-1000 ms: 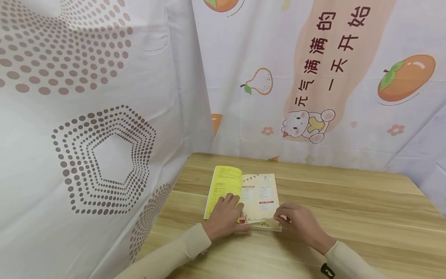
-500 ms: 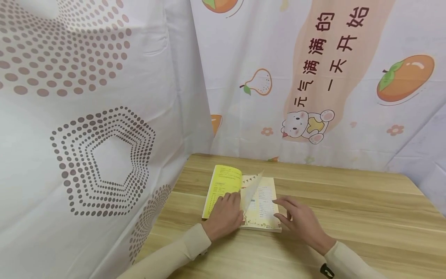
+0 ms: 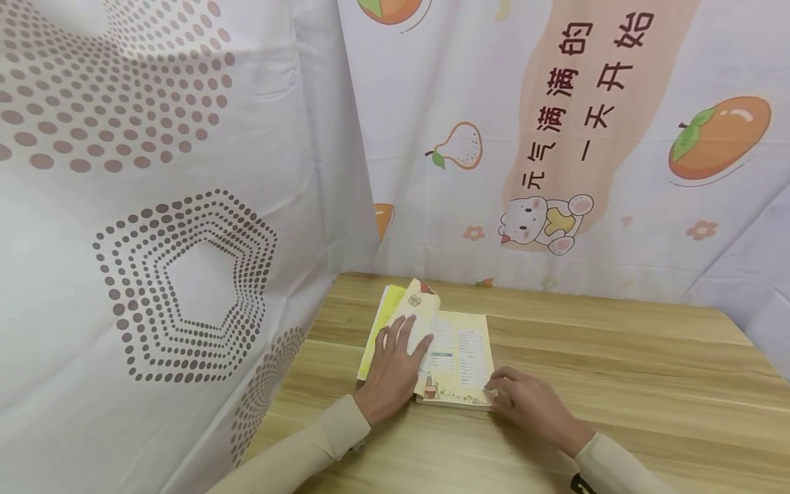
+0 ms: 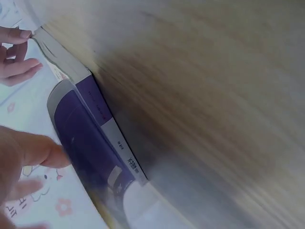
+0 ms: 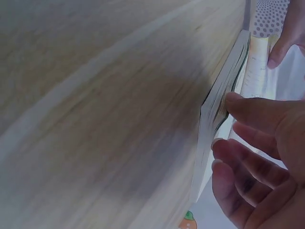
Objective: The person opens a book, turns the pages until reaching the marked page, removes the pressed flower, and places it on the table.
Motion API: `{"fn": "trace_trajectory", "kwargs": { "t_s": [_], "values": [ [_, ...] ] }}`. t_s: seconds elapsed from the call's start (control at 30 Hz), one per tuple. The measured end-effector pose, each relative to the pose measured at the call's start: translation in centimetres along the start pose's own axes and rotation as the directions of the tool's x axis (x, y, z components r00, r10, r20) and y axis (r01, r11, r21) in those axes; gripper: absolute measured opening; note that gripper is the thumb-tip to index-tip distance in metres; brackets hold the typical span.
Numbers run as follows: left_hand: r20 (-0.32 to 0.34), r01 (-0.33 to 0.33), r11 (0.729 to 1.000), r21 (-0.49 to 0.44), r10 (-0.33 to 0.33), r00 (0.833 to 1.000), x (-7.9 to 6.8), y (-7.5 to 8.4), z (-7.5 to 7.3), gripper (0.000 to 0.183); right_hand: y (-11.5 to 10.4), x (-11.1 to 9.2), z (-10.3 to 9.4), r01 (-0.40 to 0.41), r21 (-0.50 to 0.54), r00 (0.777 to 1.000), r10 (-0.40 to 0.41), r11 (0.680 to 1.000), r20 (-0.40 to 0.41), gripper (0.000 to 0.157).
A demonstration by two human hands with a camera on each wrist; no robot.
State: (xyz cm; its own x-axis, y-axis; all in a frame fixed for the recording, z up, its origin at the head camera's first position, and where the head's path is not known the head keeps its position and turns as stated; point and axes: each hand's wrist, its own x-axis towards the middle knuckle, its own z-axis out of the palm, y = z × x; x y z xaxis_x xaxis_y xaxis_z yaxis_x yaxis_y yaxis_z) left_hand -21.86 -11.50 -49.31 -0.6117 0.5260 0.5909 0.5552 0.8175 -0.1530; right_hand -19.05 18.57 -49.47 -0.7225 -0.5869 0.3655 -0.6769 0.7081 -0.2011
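Observation:
An open paperback book (image 3: 459, 357) lies on the wooden table; its right page carries printed columns. In the left wrist view the book's purple and white spine (image 4: 107, 125) shows. My left hand (image 3: 395, 367) rests with spread fingers on a turned, curling cream page (image 3: 422, 302) on the book's left side. Beneath that page, part of a yellow leaf (image 3: 376, 336) sticks out. At the lower right corner my right hand (image 3: 531, 405) pinches page edges between thumb and fingers. In the right wrist view its thumb (image 5: 252, 109) presses the page edges (image 5: 224, 112), which bow there.
The wooden table (image 3: 617, 370) extends to the right of the book. A white curtain with dotted patterns (image 3: 185, 274) hangs at the left, and a fruit-printed curtain (image 3: 426, 226) hangs behind the table's back edge.
A page has turned over from right to left, and my left hand has moved onto it with fingers spreading. My right hand let go of that page, opened, then closed at the corner again.

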Motion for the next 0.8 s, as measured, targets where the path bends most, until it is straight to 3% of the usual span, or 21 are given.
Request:
{"fn": "trace_trajectory", "kwargs": {
  "t_s": [0.23, 0.5, 0.8],
  "values": [
    [0.123, -0.076, 0.997, -0.013, 0.077, 0.989, -0.64, 0.06, 0.04, 0.017, 0.13, 0.04, 0.20, 0.093, -0.056, 0.996, -0.093, 0.994, -0.004, 0.008],
    [0.183, -0.064, 0.998, -0.015, 0.065, 0.981, -0.73, 0.29, -0.11, 0.013, 0.27, 0.38, 0.36, 0.213, -0.148, 0.964, -0.233, 0.966, -0.130, 0.017],
    [0.223, -0.092, 0.994, -0.055, 0.102, 0.969, -0.64, 0.54, -0.11, 0.007, 0.02, 0.57, 0.05, 0.184, -0.111, 0.965, -0.201, 0.977, -0.167, 0.019]
  ]
}}
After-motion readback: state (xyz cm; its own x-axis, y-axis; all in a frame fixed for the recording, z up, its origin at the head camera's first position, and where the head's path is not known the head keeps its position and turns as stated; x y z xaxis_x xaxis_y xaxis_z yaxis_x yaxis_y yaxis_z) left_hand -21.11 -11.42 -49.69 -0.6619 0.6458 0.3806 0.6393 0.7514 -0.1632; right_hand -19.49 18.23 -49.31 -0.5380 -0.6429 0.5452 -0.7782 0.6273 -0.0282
